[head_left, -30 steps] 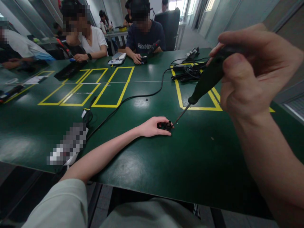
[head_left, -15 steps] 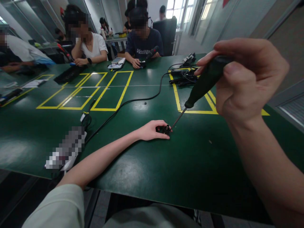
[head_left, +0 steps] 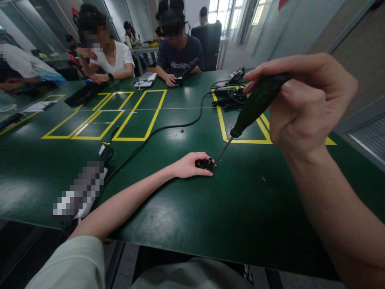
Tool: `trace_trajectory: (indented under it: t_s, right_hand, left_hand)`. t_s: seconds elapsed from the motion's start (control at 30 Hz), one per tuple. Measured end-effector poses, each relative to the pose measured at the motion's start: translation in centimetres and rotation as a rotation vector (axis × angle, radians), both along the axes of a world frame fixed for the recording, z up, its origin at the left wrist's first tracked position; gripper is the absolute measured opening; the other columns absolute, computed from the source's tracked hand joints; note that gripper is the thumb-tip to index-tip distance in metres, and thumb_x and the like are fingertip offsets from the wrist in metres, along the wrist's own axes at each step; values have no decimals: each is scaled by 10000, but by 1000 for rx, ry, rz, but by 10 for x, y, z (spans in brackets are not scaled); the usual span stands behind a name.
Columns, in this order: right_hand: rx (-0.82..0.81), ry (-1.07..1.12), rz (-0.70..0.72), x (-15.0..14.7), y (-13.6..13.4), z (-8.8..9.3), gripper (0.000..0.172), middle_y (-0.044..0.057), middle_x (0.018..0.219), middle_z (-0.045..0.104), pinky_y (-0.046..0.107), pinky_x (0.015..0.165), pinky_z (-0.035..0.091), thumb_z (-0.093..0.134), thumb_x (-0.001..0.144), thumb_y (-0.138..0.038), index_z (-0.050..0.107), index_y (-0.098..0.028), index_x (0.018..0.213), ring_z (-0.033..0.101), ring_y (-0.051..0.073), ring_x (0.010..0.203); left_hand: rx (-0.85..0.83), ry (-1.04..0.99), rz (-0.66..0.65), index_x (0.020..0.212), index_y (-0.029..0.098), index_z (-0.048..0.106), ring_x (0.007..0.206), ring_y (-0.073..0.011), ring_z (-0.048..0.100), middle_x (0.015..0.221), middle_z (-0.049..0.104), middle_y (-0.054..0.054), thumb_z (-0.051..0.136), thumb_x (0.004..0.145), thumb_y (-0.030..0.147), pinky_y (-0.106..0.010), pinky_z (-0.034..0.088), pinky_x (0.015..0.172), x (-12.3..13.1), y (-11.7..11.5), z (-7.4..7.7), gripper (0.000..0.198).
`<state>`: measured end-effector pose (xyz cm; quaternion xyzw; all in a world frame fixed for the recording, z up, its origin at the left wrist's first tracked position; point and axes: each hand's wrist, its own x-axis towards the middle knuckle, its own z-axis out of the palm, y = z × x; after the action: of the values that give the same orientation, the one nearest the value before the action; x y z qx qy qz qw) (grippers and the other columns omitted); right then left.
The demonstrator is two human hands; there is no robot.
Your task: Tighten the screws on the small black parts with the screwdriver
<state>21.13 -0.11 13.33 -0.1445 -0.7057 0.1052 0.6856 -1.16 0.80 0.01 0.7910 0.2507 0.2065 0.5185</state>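
My right hand (head_left: pixel 309 100) grips the dark green handle of a screwdriver (head_left: pixel 255 104), raised at a slant above the table. Its thin metal shaft runs down and left, and the tip meets or comes very near a small black part (head_left: pixel 208 163). Around that part curl the thumb and fingers of my left hand (head_left: pixel 195 165), which rests on the green tabletop. A short round post stands up from the black part. What kind of part it is I cannot make out, and my fingers hide some of it.
Yellow tape rectangles mark the green table (head_left: pixel 168 200). A black cable (head_left: pixel 162 127) runs from a power strip (head_left: pixel 80 192) on the left to a heap of black gear (head_left: pixel 230 98). Across the table sit two people; one's hands (head_left: pixel 171 80) hold a black device.
The whole view has shifted slightly, moving things a little leftward. Both hands keep their holds, and the screwdriver's tip stays at the black part.
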Motion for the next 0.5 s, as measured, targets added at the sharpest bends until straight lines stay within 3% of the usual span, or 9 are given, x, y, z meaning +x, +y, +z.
trace_trajectory:
  t_s: [0.13, 0.33, 0.5]
  right_hand:
    - [75, -66, -119, 1, 0, 2, 238, -82, 1041, 744, 309, 916, 594, 747, 883, -419, 789, -361, 1110, 701, 114, 1024]
    - [-46, -3, -32, -2, -6, 2, 205, -40, 936, 781, 372, 708, 658, 704, 915, -438, 797, -366, 1083, 731, 182, 792]
    - [50, -30, -117, 0, -4, 1, 219, -46, 1028, 748, 334, 849, 612, 730, 898, -423, 805, -357, 1093, 706, 143, 944]
  left_hand:
    - [3, 6, 7, 1066, 163, 760, 927, -185, 622, 1016, 683, -48, 839, 812, 335, -323, 472, 881, 0, 0, -1, 317]
    - [9, 22, 8, 1066, 159, 760, 914, -182, 618, 1014, 688, -49, 844, 806, 341, -314, 467, 860, 0, 0, 0, 328]
    - [13, 28, 6, 1058, 157, 756, 929, -187, 624, 1013, 689, -48, 839, 807, 332, -324, 468, 888, 0, -1, 2, 317]
